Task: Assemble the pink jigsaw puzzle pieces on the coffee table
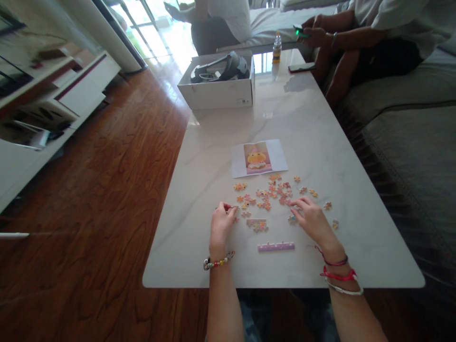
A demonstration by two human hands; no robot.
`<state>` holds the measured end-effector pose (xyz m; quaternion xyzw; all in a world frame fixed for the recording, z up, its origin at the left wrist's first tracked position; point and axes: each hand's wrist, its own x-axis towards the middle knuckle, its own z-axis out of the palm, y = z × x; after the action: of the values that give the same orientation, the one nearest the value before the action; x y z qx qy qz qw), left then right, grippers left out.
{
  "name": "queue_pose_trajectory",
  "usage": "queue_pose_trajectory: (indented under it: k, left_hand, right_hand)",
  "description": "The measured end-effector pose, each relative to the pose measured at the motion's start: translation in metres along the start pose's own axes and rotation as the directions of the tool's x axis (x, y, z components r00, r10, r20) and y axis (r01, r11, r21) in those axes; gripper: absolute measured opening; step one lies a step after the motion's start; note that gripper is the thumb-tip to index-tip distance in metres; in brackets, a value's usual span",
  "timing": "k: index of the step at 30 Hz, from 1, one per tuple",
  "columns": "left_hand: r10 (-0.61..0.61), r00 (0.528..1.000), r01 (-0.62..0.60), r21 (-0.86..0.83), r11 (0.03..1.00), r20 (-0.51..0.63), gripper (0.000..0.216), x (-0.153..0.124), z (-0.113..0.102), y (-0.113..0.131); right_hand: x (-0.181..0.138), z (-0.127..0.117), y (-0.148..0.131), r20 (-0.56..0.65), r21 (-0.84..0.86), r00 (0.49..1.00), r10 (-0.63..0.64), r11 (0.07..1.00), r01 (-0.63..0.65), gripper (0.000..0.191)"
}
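My left hand is closed in a pinch at the left of the loose jigsaw pieces, and the pale edge of a puzzle piece shows at its fingertips. My right hand reaches in from the right, fingers apart, its tips beside the pile of orange and pink puzzle pieces. Just below its thumb lies a bluish puzzle piece. Between the hands sits a small joined section with a straight upper edge. Nearer to me lies a joined purple border strip.
Behind the pieces lies a paper sheet printed with a yellow cartoon figure. Farther back on the marble table stand a white box holding a headset, a bottle and a phone. Two other people sit by the sofa.
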<state>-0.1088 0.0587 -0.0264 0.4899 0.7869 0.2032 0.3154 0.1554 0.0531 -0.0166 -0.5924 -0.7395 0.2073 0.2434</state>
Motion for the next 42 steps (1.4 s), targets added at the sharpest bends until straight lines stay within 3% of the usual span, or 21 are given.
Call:
queue_pose_trajectory:
  k: [4,8,12,15,17,20,24,30,38,42]
  left_hand:
    - [-0.002,0.999,0.014,-0.29,0.957,0.041,0.021,-0.009,-0.001,0.01]
    - [0.149,0.964,0.011,-0.592,0.806,0.22,0.029,-0.026,0.011,0.035]
    - [0.278,0.86,0.059,-0.626,0.778,0.427,0.03,-0.042,0.029,0.057]
    - [0.307,0.819,0.073,-0.62,0.781,0.485,0.023,-0.046,0.035,0.059]
    - [0.297,0.825,0.063,-0.601,0.797,0.48,0.018,-0.045,0.036,0.057]
    - [0.265,0.881,-0.025,-0.521,0.853,0.391,0.016,-0.044,0.039,0.053]
    - [0.295,0.905,-0.183,-0.347,0.92,0.307,0.023,-0.044,0.049,0.054]
    - [0.283,0.922,-0.265,-0.102,0.959,0.263,0.009,-0.04,0.054,0.059]
    - [0.318,0.918,-0.348,0.094,0.933,0.238,0.014,-0.04,0.053,0.054]
    - [0.343,0.916,-0.379,0.171,0.909,0.209,0.013,-0.043,0.051,0.055]
  right_hand:
    - [0.0,0.005,-0.017,-0.006,0.127,1.0,-0.015,0.992,0.016,0.015]
    - [-0.002,0.01,-0.044,0.099,0.424,0.994,-0.041,0.906,-0.005,0.024]
    - [-0.005,0.01,-0.049,0.179,0.561,0.984,0.021,0.819,-0.119,0.018]
    - [-0.007,0.006,-0.037,0.302,0.596,0.95,0.078,0.763,-0.252,0.016]
    - [-0.008,0.005,-0.027,0.357,0.572,0.926,0.123,0.755,-0.321,0.015]
    - [-0.008,0.009,-0.021,0.327,0.455,0.925,0.195,0.825,-0.335,0.018]
    - [-0.005,0.019,-0.024,0.26,0.314,0.952,0.162,0.918,-0.242,0.012]
    - [0.0,0.032,-0.022,0.04,0.103,0.993,0.11,0.988,-0.114,0.008]
    - [0.001,0.026,-0.011,0.01,0.149,0.987,0.163,0.975,-0.162,0.01]
    - [0.003,0.022,-0.01,0.036,0.312,0.966,0.256,0.915,-0.255,0.01]
